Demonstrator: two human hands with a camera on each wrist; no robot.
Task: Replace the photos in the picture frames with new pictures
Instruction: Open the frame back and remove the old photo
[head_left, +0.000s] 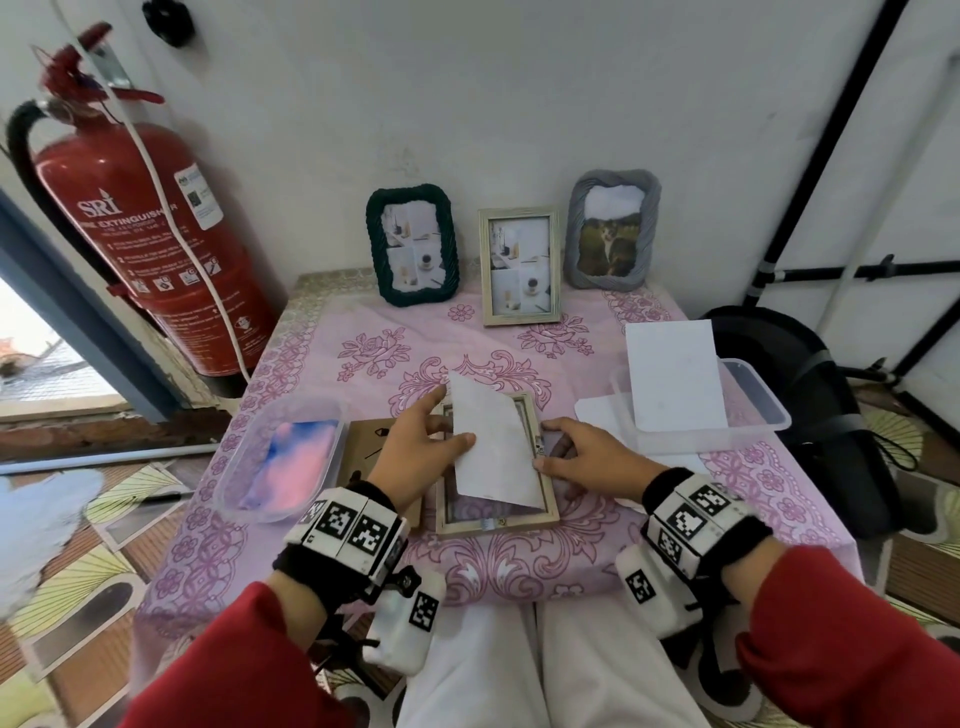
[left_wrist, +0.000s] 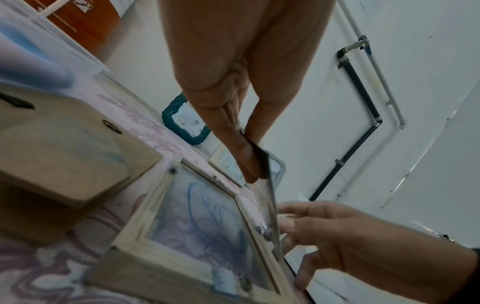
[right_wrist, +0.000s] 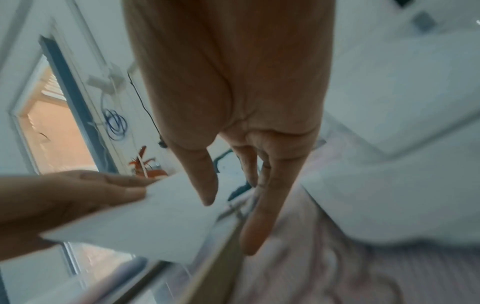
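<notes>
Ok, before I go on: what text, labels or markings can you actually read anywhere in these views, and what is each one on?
"SRI": white brand lettering on the red fire extinguisher.
"EXTINGUISHER": line beneath it, with the cord crossing part of it.
Instruction lines and white stickers on the extinguisher: too small to read.
Black-and-white square code markers on the wristbands: patterns, no words.
Brown backing board: black marks only, no readable text.

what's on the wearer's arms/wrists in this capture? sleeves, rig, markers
Both arms wear red long sleeves. Each wrist has a black band carrying white blocks printed with black square fiducial markers: left wrist rig, right wrist rig. A white camera pod with its own marker hangs under each wrist. The left hand and right hand are bare, no gloves. Black straps or cables sit beneath the left rig; details unclear.
</notes>
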